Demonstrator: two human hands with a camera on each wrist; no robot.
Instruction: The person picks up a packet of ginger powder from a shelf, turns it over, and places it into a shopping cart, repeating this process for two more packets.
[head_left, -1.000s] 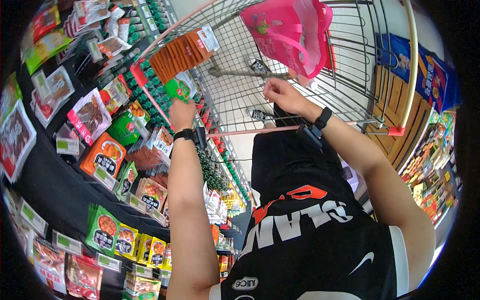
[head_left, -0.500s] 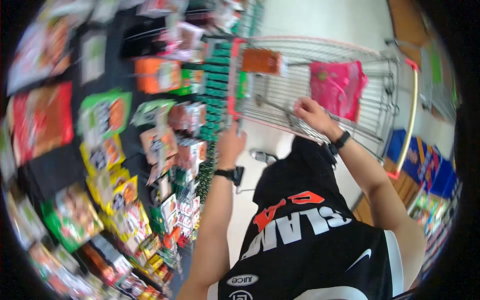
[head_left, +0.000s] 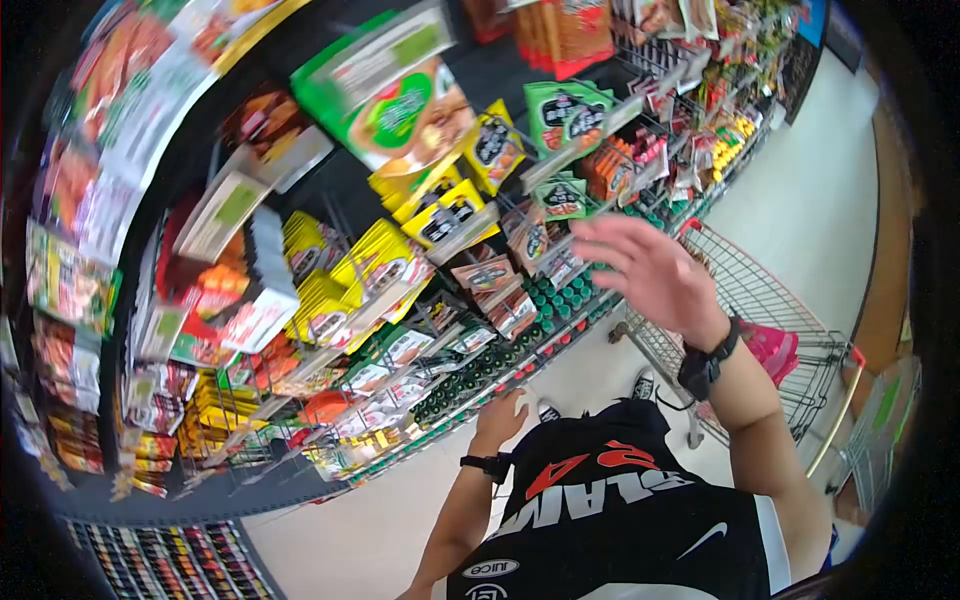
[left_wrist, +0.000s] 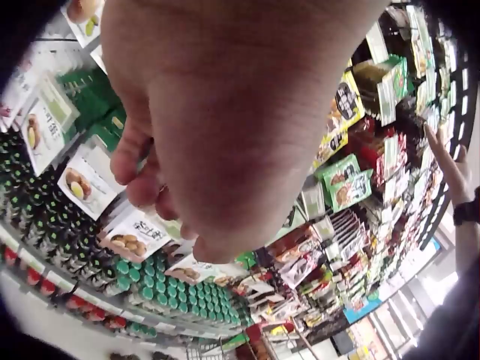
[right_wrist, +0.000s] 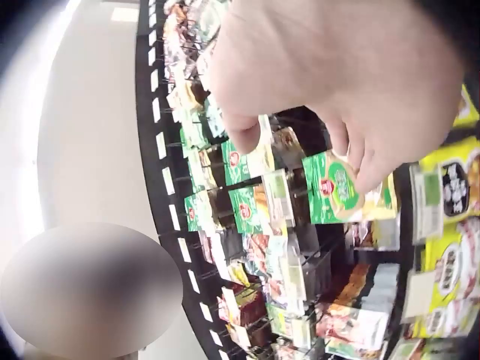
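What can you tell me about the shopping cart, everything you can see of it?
The shopping cart is an open wire basket, metal by its look, with a reddish rim, a red corner piece and a pale yellowish handle bar. It appears upright on the pale floor, its end away from the handle near the stocked shelving. A bright pink bag sits inside, towards the handle. The right hand and forearm cover part of the cart from view; neither they nor the left hand visibly grips it.
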